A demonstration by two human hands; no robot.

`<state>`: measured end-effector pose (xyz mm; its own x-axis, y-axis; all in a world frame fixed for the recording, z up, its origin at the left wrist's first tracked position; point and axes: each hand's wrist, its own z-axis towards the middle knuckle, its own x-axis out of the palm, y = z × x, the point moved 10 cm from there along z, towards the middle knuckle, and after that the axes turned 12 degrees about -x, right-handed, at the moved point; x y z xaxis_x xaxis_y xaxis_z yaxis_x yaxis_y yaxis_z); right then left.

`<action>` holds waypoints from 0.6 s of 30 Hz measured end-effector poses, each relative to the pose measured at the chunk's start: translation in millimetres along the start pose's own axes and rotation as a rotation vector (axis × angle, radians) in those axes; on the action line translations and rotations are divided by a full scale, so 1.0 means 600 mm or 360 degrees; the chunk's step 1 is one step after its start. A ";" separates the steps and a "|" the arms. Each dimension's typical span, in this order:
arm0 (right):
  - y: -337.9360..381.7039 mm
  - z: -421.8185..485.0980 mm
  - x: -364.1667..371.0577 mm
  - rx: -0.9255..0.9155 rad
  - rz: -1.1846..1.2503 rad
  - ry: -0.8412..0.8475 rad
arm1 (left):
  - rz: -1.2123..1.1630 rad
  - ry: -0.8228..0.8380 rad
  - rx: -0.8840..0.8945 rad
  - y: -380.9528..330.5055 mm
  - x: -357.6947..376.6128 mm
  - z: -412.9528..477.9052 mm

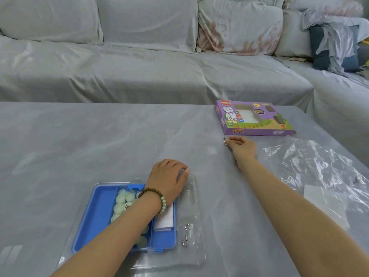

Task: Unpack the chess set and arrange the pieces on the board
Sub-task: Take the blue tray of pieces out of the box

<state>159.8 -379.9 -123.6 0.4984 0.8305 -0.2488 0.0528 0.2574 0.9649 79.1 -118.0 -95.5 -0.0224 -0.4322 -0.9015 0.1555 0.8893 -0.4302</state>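
Note:
A blue plastic case (pixel 95 212) sits in a clear plastic blister tray (pixel 191 246) near the table's front. Several pale green round chess pieces (pixel 122 198) lie in its middle compartment, and a folded white sheet (pixel 164 220) lies in its right one. My left hand (pixel 169 176) rests at the case's far right corner, fingers curled over the clear tray's edge. My right hand (pixel 241 146) reaches far right and pinches a small metal clip (pixel 226 143) just in front of the purple chess box (pixel 253 118). A second metal clip (pixel 186 234) lies on the clear tray.
Crumpled clear plastic wrap (pixel 311 162) and a white paper (pixel 327 204) lie at the right of the grey-covered table (pixel 79 140). A grey-covered sofa (pixel 119 62) with cushions stands behind the table.

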 end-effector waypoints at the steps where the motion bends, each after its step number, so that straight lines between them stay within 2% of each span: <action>1: -0.002 0.005 -0.003 -0.0018 -0.0047 -0.0041 | -0.0003 0.0002 -0.0002 0.000 0.000 0.000; 4: 0.024 -0.014 -0.027 -0.0145 -0.0176 -0.0120 | -0.0062 0.0015 -0.0004 -0.001 -0.005 -0.004; 7: 0.051 -0.060 -0.037 -0.0337 -0.0243 0.0014 | -0.0166 0.0026 0.0015 -0.003 -0.015 -0.012; 10: 0.086 -0.156 -0.024 -0.0543 -0.0298 0.0326 | -0.0195 0.0073 0.0015 0.002 -0.021 -0.033; 14: 0.135 -0.343 0.014 -0.0897 -0.0309 0.0934 | 0.0001 0.0151 0.0019 0.023 -0.017 -0.089; 16: 0.135 -0.408 0.026 -0.0987 -0.0449 0.1175 | 0.0065 0.0189 -0.0004 0.037 -0.017 -0.117; 18: 0.126 -0.446 0.037 -0.1122 -0.0782 0.1327 | 0.0167 0.0187 -0.0015 0.044 -0.021 -0.137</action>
<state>-56.9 -209.6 -78.9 -0.1706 0.5649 -0.8073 -0.5350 0.6349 0.5574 2.3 -76.8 -99.6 -0.1218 -0.3171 -0.9406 0.1538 0.9301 -0.3334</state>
